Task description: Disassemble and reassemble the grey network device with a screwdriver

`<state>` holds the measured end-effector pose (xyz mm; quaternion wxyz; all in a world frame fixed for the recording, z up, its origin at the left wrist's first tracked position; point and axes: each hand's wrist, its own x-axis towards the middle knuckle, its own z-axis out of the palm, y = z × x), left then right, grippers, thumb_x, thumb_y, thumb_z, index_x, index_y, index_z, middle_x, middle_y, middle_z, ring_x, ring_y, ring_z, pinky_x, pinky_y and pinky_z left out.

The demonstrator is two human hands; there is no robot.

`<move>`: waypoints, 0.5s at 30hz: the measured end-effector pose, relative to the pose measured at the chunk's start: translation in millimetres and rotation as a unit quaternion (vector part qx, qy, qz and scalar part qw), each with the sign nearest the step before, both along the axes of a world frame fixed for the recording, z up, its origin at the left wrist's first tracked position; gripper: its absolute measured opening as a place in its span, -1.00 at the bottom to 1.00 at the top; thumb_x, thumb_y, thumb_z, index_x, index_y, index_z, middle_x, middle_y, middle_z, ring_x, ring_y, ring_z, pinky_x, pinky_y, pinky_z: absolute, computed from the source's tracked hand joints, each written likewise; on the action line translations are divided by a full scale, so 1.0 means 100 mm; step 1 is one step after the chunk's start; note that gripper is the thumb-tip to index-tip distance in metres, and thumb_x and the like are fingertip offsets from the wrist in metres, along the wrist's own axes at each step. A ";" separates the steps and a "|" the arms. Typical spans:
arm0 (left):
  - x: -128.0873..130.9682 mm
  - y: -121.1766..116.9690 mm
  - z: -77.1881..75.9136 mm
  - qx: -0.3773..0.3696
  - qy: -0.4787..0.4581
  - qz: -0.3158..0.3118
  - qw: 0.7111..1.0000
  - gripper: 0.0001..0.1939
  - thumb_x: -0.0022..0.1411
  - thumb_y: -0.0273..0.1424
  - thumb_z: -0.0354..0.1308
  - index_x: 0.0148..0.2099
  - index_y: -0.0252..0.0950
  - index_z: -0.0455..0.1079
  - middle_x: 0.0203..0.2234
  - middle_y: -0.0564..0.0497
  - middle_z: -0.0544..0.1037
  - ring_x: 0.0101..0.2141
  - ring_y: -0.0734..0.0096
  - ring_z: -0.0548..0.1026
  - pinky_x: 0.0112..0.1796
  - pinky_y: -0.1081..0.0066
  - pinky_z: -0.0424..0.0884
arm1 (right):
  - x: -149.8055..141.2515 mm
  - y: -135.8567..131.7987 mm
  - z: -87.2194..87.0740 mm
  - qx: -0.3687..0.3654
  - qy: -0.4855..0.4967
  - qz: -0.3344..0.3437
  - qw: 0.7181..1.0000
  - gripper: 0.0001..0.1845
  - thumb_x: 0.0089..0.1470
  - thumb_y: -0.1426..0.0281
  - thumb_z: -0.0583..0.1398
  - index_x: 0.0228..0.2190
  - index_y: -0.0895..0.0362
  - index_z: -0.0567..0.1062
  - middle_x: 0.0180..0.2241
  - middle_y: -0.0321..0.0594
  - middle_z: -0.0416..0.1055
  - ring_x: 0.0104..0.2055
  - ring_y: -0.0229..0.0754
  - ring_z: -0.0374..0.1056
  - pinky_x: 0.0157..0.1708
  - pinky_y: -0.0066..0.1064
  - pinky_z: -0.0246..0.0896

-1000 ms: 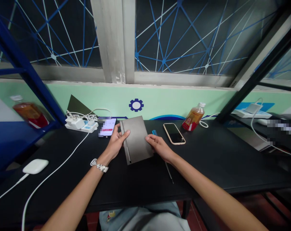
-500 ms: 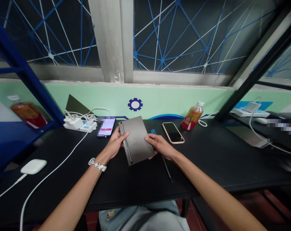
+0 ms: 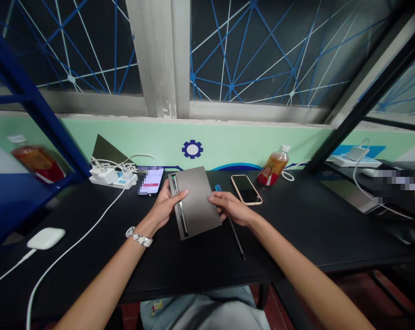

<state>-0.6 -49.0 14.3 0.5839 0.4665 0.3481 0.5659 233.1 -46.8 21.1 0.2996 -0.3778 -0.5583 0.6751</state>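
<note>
In the head view I hold a flat grey rectangular device (image 3: pixel 199 201) just above the black desk. A long narrow opening along its left side shows shiny parts and a bit of green inside. My left hand (image 3: pixel 168 201) grips the left edge, thumb on top beside the opening and fingers underneath. At the right edge my right hand (image 3: pixel 231 206) pinches the device, with its thumb on the top face and its other fingers partly hidden below. A thin screwdriver-like tool (image 3: pixel 237 238) with a blue end lies under and beside my right hand.
Behind stand a phone with a lit screen (image 3: pixel 151 180), a white power strip (image 3: pixel 113 176), a phone in a pale case (image 3: pixel 247 189) and a drink bottle (image 3: pixel 273 166). A white rounded puck (image 3: pixel 46 238) with a cable lies left. A long white cable (image 3: pixel 80 247) crosses the desk.
The device has tilted slightly. Its left opening looks wider and now shows green inside. My left thumb has shifted a little right over the top face.
</note>
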 end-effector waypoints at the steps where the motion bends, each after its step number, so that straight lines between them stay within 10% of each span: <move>1: 0.00 0.00 0.00 0.002 0.001 0.005 1.000 -0.37 0.09 -0.35 0.40 0.16 -0.19 0.22 0.01 -0.10 0.53 -0.03 0.18 0.54 -0.05 0.28 0.48 | 0.01 0.00 0.01 0.001 -0.002 0.001 1.000 -0.61 0.10 0.06 0.28 -0.31 0.15 0.41 -0.46 -0.30 0.44 -0.53 -0.33 0.42 -0.66 -0.59 0.35; 15: 0.02 0.00 -0.02 -0.015 -0.005 -0.051 0.999 -0.37 0.21 -0.30 0.29 0.27 -0.10 0.17 0.03 -0.11 0.50 -0.14 0.21 0.56 -0.20 0.34 0.52 | -0.07 -0.14 0.06 -0.018 0.042 0.032 0.998 -0.46 0.15 0.08 0.23 0.10 -0.02 0.30 -0.13 -0.14 0.47 -0.34 -0.10 0.52 -0.61 -0.30 0.52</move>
